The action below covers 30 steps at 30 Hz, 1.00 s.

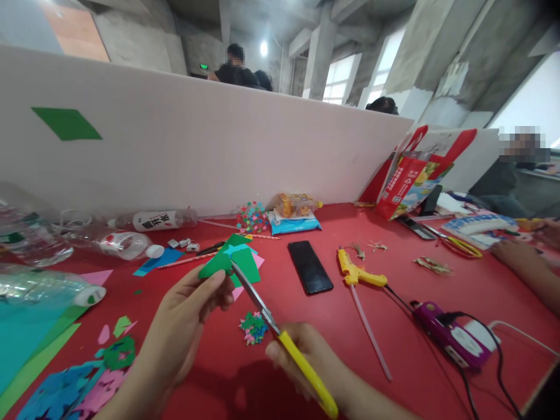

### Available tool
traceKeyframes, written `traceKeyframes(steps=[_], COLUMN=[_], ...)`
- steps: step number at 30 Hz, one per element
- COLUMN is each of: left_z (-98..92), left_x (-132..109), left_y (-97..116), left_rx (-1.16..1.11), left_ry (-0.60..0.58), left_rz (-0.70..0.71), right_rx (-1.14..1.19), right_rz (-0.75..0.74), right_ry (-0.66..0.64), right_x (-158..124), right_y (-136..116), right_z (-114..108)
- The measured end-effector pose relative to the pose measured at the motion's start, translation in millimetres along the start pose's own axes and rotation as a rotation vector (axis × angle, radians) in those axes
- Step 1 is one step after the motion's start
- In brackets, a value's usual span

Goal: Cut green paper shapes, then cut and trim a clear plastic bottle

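My left hand pinches a piece of green paper between thumb and fingers. My right hand is closed round the yellow handles of a pair of scissors, whose blades point up and left and meet the paper's edge. Behind the held piece lie more green paper, a light blue star and some pink paper. Below the blades sits a small pile of green, pink and blue paper stars on the red table.
A black phone, a yellow glue gun with a glue stick and a purple power strip lie to the right. Plastic bottles and paper scraps are on the left. A white board stands behind; another person's hands show far right.
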State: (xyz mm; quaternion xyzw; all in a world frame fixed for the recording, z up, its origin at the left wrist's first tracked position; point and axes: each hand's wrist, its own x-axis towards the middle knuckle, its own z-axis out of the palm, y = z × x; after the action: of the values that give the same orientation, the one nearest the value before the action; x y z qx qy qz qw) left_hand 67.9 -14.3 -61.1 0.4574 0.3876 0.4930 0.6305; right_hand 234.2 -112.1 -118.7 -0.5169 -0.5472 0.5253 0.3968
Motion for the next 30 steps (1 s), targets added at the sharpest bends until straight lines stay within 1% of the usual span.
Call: traceKeyframes(steps=[2, 6, 8, 12, 17, 21, 23, 26, 30], left_z=[0.3, 1.1, 1.0, -0.6, -4.1, -6.8, -8.3, -11.4, -17.2], left_x=[-1, -2, -2, -3, -1, 1, 2, 4, 6], left_y=[2, 7, 8, 4, 0, 2, 4, 8, 10], left_rx=[0.003, -0.005, -0.017, -0.030, 0.006, 0.095, 0.136, 0.186, 0.230], left_ry=[0.017, 0.046, 0.043, 0.026, 0.014, -0.011, -0.028, -0.056, -0.081], left_rz=[0.006, -0.022, -0.049, -0.073, -0.015, 0.070, 0.098, 0.101, 0.069], right_rx=[0.024, 0.010, -0.005, -0.030, -0.036, -0.022, -0.015, -0.009, -0.051], right_rz=[0.007, -0.030, -0.041, -0.016, 0.029, 0.070, 0.099, 0.131, 0.094], right_ry=[0.017, -0.003, 0.003, 0.005, -0.008, -0.067, -0.071, -0.043, -0.091], right_x=[-1, -1, -1, -1, -3, -7, -10, -14, -14], right_y=[1, 2, 1, 0, 4, 5, 4, -1, -8], right_z=[1, 0, 0, -1, -3, -6, -7, -8, -11])
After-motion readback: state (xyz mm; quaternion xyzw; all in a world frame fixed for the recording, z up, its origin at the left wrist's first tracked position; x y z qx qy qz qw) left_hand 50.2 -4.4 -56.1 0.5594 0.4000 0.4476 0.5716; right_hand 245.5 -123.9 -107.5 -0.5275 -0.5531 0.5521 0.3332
